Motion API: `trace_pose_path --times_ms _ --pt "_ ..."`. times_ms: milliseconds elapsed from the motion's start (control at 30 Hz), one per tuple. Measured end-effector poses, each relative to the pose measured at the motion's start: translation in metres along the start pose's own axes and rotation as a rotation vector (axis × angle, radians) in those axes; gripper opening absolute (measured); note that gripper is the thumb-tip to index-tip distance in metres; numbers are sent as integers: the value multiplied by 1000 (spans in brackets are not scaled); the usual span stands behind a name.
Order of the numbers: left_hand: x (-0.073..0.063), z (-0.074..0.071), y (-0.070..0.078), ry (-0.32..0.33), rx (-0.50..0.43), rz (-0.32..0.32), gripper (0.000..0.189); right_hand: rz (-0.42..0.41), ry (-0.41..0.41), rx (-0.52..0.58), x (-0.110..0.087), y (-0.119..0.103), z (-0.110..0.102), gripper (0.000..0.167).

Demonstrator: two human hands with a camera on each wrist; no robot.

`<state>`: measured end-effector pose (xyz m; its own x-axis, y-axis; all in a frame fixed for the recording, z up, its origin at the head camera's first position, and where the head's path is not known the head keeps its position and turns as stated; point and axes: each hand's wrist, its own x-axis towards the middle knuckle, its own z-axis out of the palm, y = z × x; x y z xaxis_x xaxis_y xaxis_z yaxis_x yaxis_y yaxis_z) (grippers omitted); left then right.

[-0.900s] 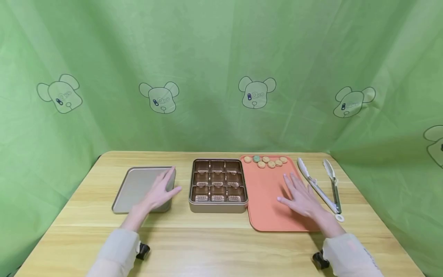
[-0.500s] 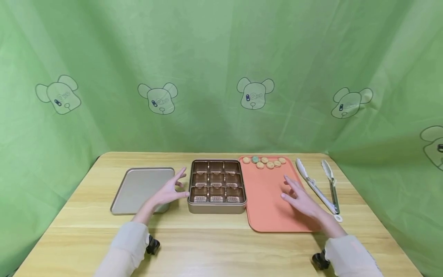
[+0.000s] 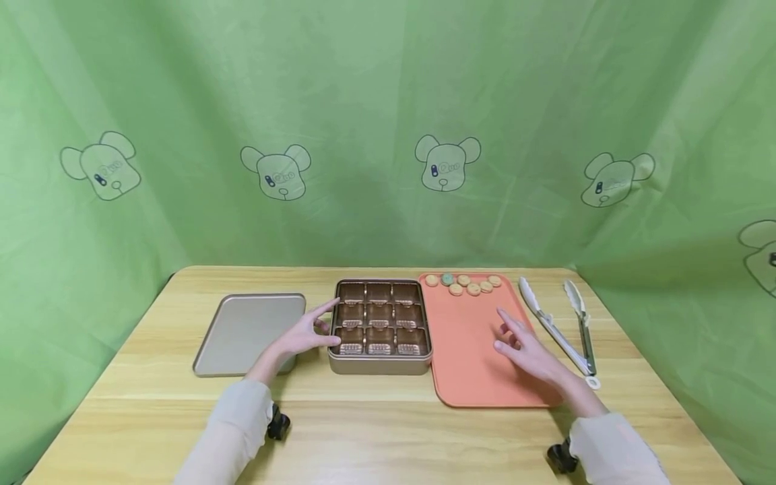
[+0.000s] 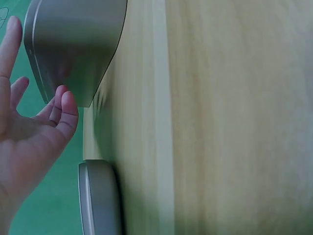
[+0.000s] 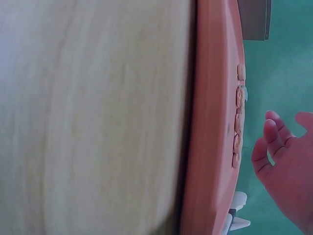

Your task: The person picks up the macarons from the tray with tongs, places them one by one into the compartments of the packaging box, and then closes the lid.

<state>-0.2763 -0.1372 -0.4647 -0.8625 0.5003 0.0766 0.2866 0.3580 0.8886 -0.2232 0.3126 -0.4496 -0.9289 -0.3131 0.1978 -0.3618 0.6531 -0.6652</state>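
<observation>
A metal tin [image 3: 380, 365] with a brown plastic insert of several square compartments stands mid-table. At its left side is my left hand [image 3: 302, 335], thumb and forefinger spread over the near-left rim. The left wrist view shows the palm [image 4: 29, 147] with some fingers bent beside the tin's wall [image 4: 73, 54]; whether they touch it I cannot tell. My right hand [image 3: 527, 350] hovers above the orange tray [image 3: 463, 364], holding nothing, fingers loosely bent. Several small round cookies [image 3: 473, 289], one of them green [image 3: 447, 279], lie along the tray's far edge.
To the left lies a flat metal lid [image 3: 248, 337]. Spread tongs [image 3: 564, 337] with a white ring at the end lie right of the tray. A green curtain [image 3: 364, 222] hangs behind the wooden table [image 3: 364, 431].
My left hand has moved right, from above the lid to the tin's left rim. The right hand's fingers have drawn in a little over the tray.
</observation>
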Motion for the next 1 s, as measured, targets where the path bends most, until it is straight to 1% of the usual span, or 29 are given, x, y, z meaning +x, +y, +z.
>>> trace_pose_path --times_ms 33,67,167,267,300,400,533,633,767,833,1000 --pt "1 1 -1 -5 -6 1 86 -3 2 5 0 1 1 65" --pt "0 1 3 -13 -9 -2 86 -6 3 14 -1 2 1 65" --pt "0 2 2 -24 -13 3 84 -5 3 26 -2 0 1 64" --pt "-3 2 4 -24 9 -15 82 8 -7 26 -1 2 1 65" --pt "-3 2 0 -23 16 -15 82 16 -11 23 -1 2 0 65" --pt "-8 1 12 -23 18 -22 80 31 -6 5 0 12 -4 68" --pt "-14 -1 30 -31 -1 -21 78 49 33 -31 -1 20 -15 70" --pt "-16 -3 36 -39 -2 -29 78 70 57 -18 -3 25 -23 72" --pt "-16 -2 38 -45 -6 -32 78 102 87 -16 -10 36 -36 74" --pt "-15 -2 38 -44 -8 -30 78 117 111 -45 -15 41 -43 74" --pt "-12 0 35 -48 -3 -36 79 167 164 -65 -29 53 -54 75"
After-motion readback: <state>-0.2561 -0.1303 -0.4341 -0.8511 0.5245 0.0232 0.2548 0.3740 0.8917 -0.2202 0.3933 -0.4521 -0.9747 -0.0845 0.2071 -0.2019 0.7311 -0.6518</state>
